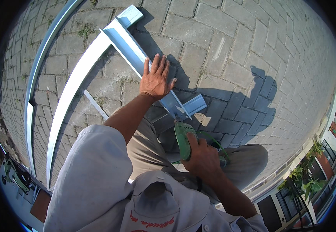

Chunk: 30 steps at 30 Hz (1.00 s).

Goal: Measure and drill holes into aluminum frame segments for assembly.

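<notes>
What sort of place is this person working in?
Probably an outdoor paved street or yard beside houses: interlocking paving blocks with weeds in some joints, a crisp sunlit shadow of a person, and leafy plants near what look like house fronts at the right.

Head camera: we look from the left of two head-worn fisheyes.
Paving [218, 50]: we face steeply down onto it, picture upright.
Left hand [155, 82] and right hand [205, 157]: we see both near us, around mid-view.
Shirt [98, 174]: nearest to us, along our lower edge.
House fronts [286, 201]: well off, bent along our lower right rim.
</notes>
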Tool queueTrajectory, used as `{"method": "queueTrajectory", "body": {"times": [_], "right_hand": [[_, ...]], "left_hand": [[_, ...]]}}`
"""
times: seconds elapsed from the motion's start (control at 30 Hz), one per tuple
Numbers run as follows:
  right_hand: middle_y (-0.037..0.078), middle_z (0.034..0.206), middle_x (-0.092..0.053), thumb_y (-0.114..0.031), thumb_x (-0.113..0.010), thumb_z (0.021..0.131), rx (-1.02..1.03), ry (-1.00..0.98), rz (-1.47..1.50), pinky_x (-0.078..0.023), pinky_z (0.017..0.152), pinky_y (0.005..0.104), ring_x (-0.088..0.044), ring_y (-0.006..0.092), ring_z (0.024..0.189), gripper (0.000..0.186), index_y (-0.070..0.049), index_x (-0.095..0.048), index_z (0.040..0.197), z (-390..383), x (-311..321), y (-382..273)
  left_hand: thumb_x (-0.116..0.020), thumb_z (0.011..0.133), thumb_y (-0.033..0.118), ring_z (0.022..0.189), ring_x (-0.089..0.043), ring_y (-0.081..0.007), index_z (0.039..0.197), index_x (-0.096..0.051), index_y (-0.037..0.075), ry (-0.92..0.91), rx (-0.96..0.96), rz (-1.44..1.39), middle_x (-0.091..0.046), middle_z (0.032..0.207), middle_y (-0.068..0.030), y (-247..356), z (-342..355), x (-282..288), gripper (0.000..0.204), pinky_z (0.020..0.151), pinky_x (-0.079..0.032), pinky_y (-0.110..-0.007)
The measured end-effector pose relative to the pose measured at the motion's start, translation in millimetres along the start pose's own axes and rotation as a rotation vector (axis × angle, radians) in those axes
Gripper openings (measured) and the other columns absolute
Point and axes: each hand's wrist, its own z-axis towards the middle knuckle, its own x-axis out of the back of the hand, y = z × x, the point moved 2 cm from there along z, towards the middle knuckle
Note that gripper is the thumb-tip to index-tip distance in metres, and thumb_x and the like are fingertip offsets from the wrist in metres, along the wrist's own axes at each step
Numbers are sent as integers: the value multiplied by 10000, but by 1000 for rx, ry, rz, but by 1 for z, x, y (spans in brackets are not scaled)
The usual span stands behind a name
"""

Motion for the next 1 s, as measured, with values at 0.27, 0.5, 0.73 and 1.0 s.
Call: {"method": "queueTrajectory", "body": {"times": [0.27, 0.5, 0.73, 1.0], "right_hand": [[217, 925, -650, -290, -864, 713, -20, 37, 18, -603, 707, 500, -730, 412, 786, 840, -47, -502, 1431, 6, 3, 3], [222, 947, -661, -315, -879, 703, 106, 74, -200, -601, 741, 499, -731, 420, 831, 834, -74, -511, 1412, 4, -4, -7], [241, 978, -680, -309, -819, 771, 91, 96, -41, -582, 774, 523, -733, 435, 888, 731, -79, -529, 1402, 3, 20, 27], [233, 1118, -719, -136, -860, 741, 266, 596, 330, -584, 863, 455, -734, 412, 997, 658, -10, -603, 1333, -65, 47, 73]], "left_hand": [[-446, 1016, 585, 1596, -164, -308, 1576, -421, 73, 27, -2, 6, -348, 1665, -108, 0, 0, -2, 759, 1286, -19, -591], [-429, 1016, 600, 1601, -151, -294, 1588, -406, 91, 12, 11, 48, -329, 1678, -99, 0, -3, -1, 766, 1290, -5, -575], [-387, 1026, 600, 1601, -150, -280, 1585, -416, 101, 15, 18, 78, -335, 1677, -83, 7, -1, 5, 750, 1300, 4, -545], [-361, 1025, 641, 1597, -167, -293, 1583, -433, 159, 76, 27, 126, -335, 1679, -81, 2, -5, 3, 741, 1302, -3, -538]]}}
